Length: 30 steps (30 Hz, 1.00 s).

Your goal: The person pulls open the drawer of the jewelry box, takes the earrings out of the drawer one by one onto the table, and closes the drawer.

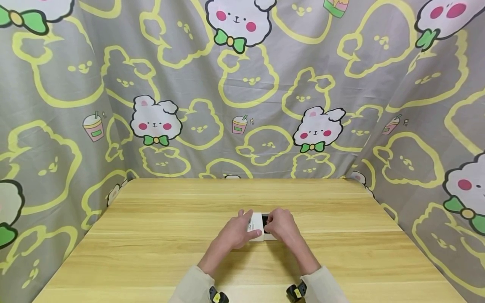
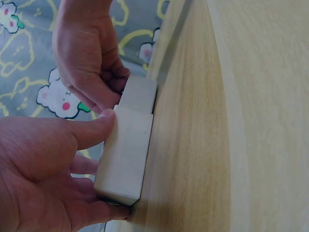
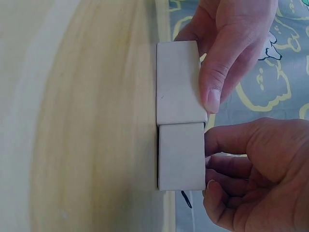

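A small white slide-out box [image 1: 256, 221] lies on the wooden table, its inner tray [image 3: 181, 157] partly drawn out to the right of the outer sleeve [image 3: 177, 82]. My left hand [image 1: 235, 230] grips the sleeve, thumb along its upper near edge and fingers around the far side and left end. Curled over the tray's open top are the fingers of my right hand [image 1: 282, 225], at a dark interior [image 1: 265, 219]. I cannot tell what these fingers pinch. A short black cord [image 3: 186, 199] sticks out past the tray's outer end.
The light wooden table [image 1: 159, 219] stretches around the box on all sides. A grey curtain [image 1: 257, 67] with cartoon rabbits and yellow outlines hangs behind the table and along both sides.
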Motion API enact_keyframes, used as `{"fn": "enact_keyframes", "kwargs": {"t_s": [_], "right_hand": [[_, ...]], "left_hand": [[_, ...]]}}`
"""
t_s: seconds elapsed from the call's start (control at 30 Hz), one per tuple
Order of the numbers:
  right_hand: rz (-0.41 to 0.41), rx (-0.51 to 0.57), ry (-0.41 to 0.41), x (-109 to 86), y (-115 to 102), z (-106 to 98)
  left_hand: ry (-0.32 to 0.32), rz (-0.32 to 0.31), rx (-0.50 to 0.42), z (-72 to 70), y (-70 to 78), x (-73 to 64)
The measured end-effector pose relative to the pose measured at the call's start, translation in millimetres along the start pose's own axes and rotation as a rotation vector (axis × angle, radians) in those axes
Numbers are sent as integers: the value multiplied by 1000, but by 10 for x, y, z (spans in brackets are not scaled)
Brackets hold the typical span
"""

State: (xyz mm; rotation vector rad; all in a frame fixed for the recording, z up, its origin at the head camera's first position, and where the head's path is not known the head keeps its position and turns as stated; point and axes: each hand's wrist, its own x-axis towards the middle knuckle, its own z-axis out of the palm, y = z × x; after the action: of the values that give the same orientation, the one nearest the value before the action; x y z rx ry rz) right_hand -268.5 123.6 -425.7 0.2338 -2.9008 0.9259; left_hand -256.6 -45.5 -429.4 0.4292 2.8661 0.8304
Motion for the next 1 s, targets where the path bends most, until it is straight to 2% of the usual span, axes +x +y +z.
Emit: {"fn": "enact_keyframes", "kwargs": {"t_s": [0.63,1.0], "right_hand": [[9,23,-20,10,2,-45],[48,53,-57,0,-4,-66]], "left_hand": [[5,2,-5,-8,-2,4],[3,1,-14,-3,-6,6]]}}
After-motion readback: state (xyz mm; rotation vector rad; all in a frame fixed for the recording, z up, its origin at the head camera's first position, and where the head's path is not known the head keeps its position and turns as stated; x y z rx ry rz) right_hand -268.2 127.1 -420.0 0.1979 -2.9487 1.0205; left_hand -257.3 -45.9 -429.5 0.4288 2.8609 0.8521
